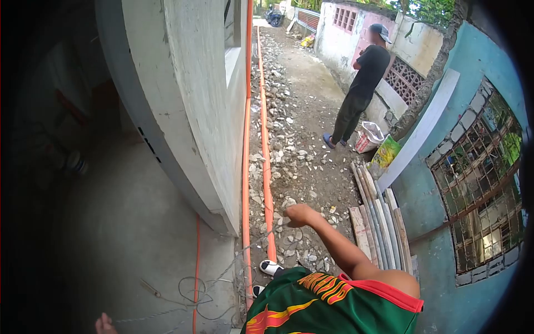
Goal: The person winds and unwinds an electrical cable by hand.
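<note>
A thin grey wire (227, 271) runs between my hands, with loose loops hanging over the doorway floor. At the lower middle, my right hand (300, 215) is closed around its upper end, with the arm stretched out over the gravel. My left hand (104, 324) shows only in part at the bottom left edge; the twisted wire meets its fingers, which look closed on it. Below the loops, a narrow orange tube (197, 267) crosses the concrete floor. Left of them is a small elongated piece (150, 288), too blurred to name.
Two long orange pipes (265, 161) run along the wall (194, 83) beside broken stones (289, 150). Boards and pipes (381, 222) lie at right, near a white sack (369, 137) and a barred window (478, 189). Another person (367, 72) stands farther up the path.
</note>
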